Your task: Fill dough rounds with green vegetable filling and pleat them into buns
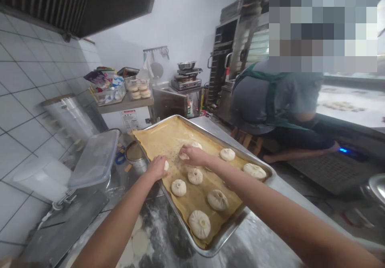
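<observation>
Both palms face down, left hand [157,167] and right hand [194,155] cupping dough buns [183,155].

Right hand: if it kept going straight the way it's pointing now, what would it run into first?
Most likely the raw dough bun just at the fingertips of the right hand; depth is hard to judge here, so it may already be touching.

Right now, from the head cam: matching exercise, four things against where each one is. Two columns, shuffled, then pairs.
1. left hand
2. right hand
3. clear box of buns
4. co-worker in green apron

A. on a shelf by the far wall
B. bent forward, right of the tray
C. on a dough bun near the left edge of the baking tray
D. on another dough bun mid-tray

Pairs: 1-C, 2-D, 3-A, 4-B.
</observation>
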Available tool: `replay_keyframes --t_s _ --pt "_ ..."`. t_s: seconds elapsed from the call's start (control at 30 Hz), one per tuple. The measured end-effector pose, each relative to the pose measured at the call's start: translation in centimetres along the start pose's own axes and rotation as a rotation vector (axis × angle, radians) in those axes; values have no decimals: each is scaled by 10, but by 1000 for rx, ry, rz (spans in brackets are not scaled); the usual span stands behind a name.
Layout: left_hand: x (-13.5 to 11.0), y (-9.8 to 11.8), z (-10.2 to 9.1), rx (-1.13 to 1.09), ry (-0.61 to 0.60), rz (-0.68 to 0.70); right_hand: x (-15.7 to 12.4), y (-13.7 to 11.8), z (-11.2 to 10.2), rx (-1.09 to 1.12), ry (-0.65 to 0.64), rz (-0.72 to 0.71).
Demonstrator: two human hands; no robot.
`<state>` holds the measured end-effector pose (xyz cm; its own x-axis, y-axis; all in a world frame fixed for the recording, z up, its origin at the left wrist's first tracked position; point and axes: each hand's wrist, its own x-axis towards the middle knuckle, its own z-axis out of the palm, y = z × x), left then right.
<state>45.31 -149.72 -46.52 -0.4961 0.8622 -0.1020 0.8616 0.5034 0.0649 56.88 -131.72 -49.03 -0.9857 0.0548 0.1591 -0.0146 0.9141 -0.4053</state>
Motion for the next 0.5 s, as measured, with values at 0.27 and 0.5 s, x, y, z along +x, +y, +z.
replay_keyframes --t_s 0.27,0.5 --pt "-24 2 -16 -47 145 34 32 19 23 -41 -14 82" --pt "-54 10 -12 -244 275 187 36 1 23 -6 -37 20"
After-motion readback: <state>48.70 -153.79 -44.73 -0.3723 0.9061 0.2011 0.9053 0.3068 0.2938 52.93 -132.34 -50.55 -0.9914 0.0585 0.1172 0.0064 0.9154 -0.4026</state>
